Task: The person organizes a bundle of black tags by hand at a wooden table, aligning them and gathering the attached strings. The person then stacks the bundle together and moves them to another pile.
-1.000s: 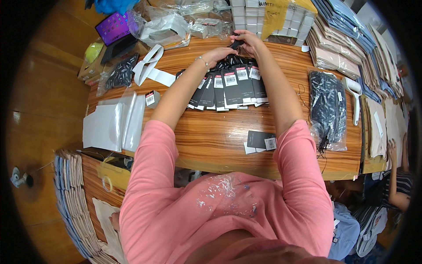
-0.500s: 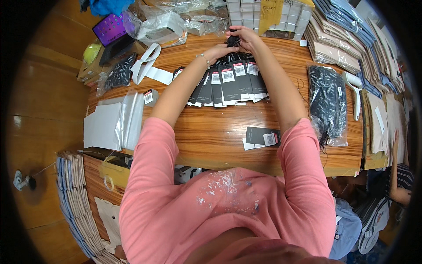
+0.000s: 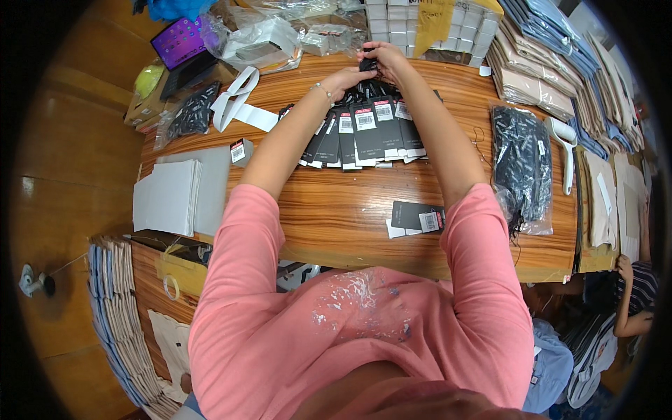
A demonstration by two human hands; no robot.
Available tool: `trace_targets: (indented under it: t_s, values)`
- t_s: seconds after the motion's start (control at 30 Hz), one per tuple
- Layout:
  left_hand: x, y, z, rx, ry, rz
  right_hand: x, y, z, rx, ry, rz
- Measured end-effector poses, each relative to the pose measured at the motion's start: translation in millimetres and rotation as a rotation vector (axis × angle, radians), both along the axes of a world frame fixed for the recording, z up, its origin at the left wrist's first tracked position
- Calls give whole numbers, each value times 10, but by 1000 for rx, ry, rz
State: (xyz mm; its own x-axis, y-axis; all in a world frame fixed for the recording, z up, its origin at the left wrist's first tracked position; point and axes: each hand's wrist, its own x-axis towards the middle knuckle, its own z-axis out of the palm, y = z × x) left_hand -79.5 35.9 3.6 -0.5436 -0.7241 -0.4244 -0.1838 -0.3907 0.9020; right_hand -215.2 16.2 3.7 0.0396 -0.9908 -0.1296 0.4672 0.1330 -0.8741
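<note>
Both hands, left [image 3: 348, 75] and right [image 3: 386, 56], pinching a small black item [image 3: 367, 65], over dark white-labelled packs [image 3: 364, 133] fanning across the wooden surface [image 3: 336, 210]

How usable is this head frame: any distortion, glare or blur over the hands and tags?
Head view: strong fisheye, the table edge bows and a black rim cuts the corners; glare on the clear bags at top; light is even, shadows soft; left hand and right hand are small and far up, so the dark item they pinch is unclear; tags fairly sharp.
</note>
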Motion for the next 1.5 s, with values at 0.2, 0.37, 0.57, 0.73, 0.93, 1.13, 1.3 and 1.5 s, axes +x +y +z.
trace_targets:
  t_s: [0.2, 0.37, 0.57, 0.73, 0.93, 1.13, 1.3, 1.5]
  values:
    - [-5, -29, -15, 8, 17, 11, 4, -36, 2, -15, 96, 79]
    - [-32, -44, -28, 11, 68, 73, -14, -79, -64, -102, 322, 28]
    - [8, -48, -47, 38, 99, 75, -62, -54, -100, -44, 472, 72]
    - [-20, -68, -39, 49, 93, 65, -177, -87, -224, -53, 413, 4]
    - [11, -84, -68, 50, 89, 36, -231, 163, -113, -83, 470, 48]
    - [-34, 11, 27, 26, 89, 5, -279, 280, -59, 6, 454, 152]
    - [-7, -38, -14, 47, 12, 44, -183, 269, -162, -36, 422, 35]
    - [12, -37, -37, 40, 22, 90, -75, 318, -167, -96, 318, -65]
